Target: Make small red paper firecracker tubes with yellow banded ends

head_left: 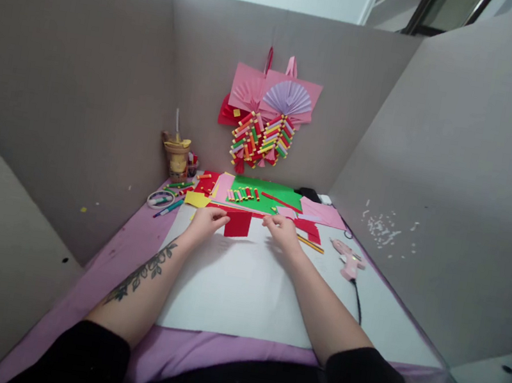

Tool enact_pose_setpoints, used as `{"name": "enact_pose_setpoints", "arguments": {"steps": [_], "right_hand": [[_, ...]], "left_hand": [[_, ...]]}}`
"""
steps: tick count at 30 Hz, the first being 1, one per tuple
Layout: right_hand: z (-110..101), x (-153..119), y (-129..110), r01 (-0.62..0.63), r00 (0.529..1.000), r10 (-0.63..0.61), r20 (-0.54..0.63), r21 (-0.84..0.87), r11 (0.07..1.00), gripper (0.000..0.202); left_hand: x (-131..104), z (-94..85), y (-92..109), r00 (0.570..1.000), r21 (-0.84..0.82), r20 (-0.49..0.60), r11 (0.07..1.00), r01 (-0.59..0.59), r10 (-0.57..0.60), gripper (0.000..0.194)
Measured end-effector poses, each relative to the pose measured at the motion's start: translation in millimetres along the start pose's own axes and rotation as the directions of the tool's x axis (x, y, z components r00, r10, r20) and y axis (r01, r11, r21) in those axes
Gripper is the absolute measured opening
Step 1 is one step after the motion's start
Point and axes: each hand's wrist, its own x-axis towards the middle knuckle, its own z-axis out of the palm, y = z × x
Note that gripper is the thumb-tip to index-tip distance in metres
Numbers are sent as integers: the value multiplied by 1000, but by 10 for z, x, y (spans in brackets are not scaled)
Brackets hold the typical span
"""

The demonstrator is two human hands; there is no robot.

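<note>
Black sleeves (87, 352) come in at the near edge of the worktop (129, 239), one on each side. The left hand (204, 221) has its thumb and finger pinched on the left side of a red paper piece (237, 226). That paper is held up above the big white sheet (240, 292), in the middle, toward the far edge. It looks almost square, so no long side stands out. It sits to the right of the left fingertips, between the two hands. The right hand (283, 233) is near but not touching it. Its fingertips are close together, and I can't tell if they hold something tiny.

Just beside the right hand is a yellow pencil (310, 245). Farther toward the right edge lies a pink glue gun (349, 261). Past the hands, little paper rolls (243, 195) lie in a row on the green sheet (285, 193), by the far edge. Yellow paper (196, 199) is near the far left corner. No words or brand names can be read.
</note>
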Motion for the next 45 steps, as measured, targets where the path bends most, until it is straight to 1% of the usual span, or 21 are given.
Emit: {"name": "enact_pose_setpoints", "arguments": {"steps": [3,5,7,9,12,16,19,21,24,27,30,33,35,36,37,38,40,41,42,44,45], "right_hand": [[169,-77,-35,22,995,-36,89,156,987,21],[276,-120,-55,-32,991,0,130,249,968,23],[330,-143,-56,-101,987,55,154,309,946,28],[330,-152,-50,-129,985,80,153,340,932,30],[288,-156,-52,-128,986,80,143,372,919,32],[267,-155,-68,-154,981,86,174,427,891,33],[280,-147,-56,-173,977,94,190,453,875,35],[301,-148,-44,-178,977,100,190,458,871,35],[360,-168,-45,-188,972,92,215,481,857,33],[434,-196,-56,-226,966,101,239,578,784,40],[474,-202,-41,-239,969,135,209,633,736,40],[464,-182,7,-233,972,158,174,615,754,29],[442,-155,58,-244,970,183,162,596,765,26],[428,-138,90,-251,968,203,147,588,769,26],[412,-118,125,-259,965,230,124,582,771,27],[393,-96,164,-266,960,263,92,579,771,28],[351,-53,241,-275,943,333,9,586,762,31],[328,-35,273,-277,932,362,-25,594,756,33],[305,-21,298,-282,923,383,-45,598,750,34],[266,-11,316,-290,917,394,-53,591,753,35],[251,-14,309,-292,920,389,-47,578,762,34]], "left_hand": [[-21,36,59,999,-66,35,997,33,-30,23],[-34,54,100,997,-100,53,993,55,-50,22],[-41,63,120,995,-127,71,989,80,-71,22],[-42,70,113,990,-152,107,983,104,-88,23],[-41,91,62,978,-187,180,972,140,-107,22],[-47,113,4,966,-217,232,962,169,-117,24],[-49,111,10,946,-265,296,941,211,-129,25],[-47,112,29,947,-271,287,935,228,-147,25],[-41,122,57,972,-253,168,946,203,-164,23],[-38,125,65,981,-247,106,951,185,-164,24],[-38,110,58,978,-249,115,949,196,-172,27],[-32,98,50,967,-304,183,925,227,-177,30],[-20,94,37,957,-336,238,911,241,-165,30],[-7,89,25,957,-346,241,906,242,-164,29],[11,77,6,960,-361,221,900,243,-170,29],[35,54,-21,967,-387,172,889,244,-190,28],[101,-30,-103,962,-453,27,855,253,-271,28],[138,-89,-157,944,-493,-68,833,250,-323,27],[176,-156,-218,921,-502,-128,824,261,-369,25],[237,-288,-348,867,-468,-229,831,300,-443,23],[258,-343,-410,860,-428,-243,845,320,-449,23]]}}
